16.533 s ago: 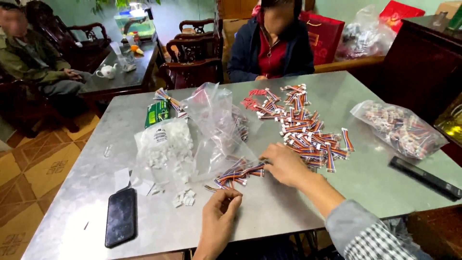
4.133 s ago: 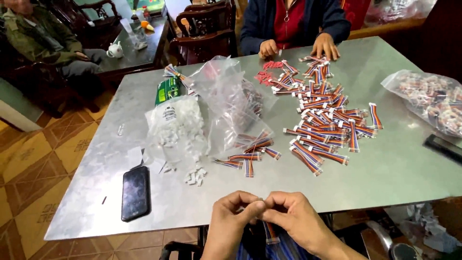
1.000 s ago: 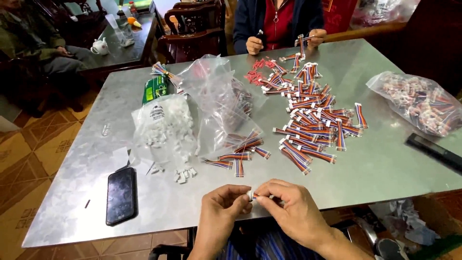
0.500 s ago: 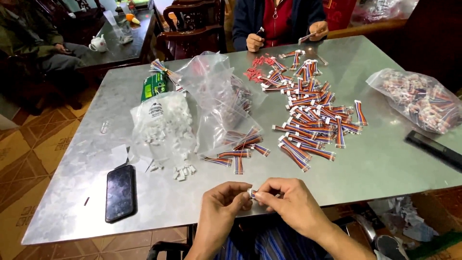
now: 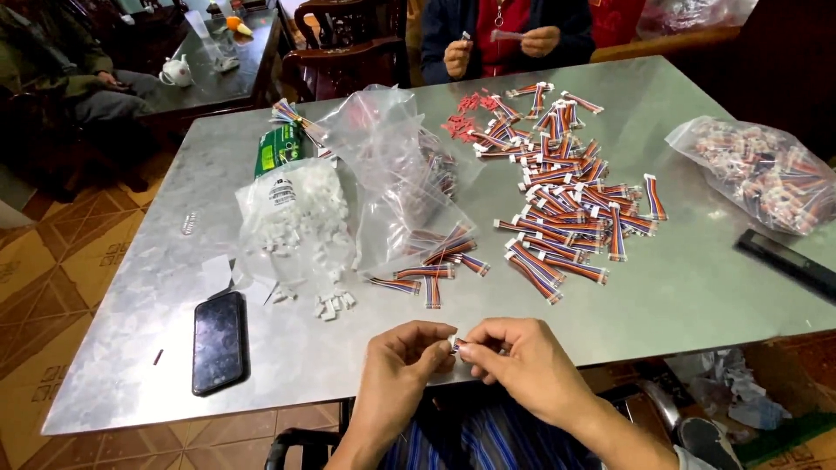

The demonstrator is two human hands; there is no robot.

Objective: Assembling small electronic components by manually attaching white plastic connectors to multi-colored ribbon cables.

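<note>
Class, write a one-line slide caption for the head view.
Both hands, left and right, pinch a small white connector over a metal table strewn with striped wire pieces.

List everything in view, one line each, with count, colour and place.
Table: one, grey metal, fills the view.
Wire bundles: many, red-blue-white, loose pile centre-right.
Bag of white connectors: one, clear, left of centre.
Open bag: one, clear, centre.
Bag of wire bundles: one, clear, right edge.
Phone: one, black, near left.
Person opposite: one, red and dark top, far side.
Left hand: pinching a small connector.
Right hand: pinching the same piece.
</note>
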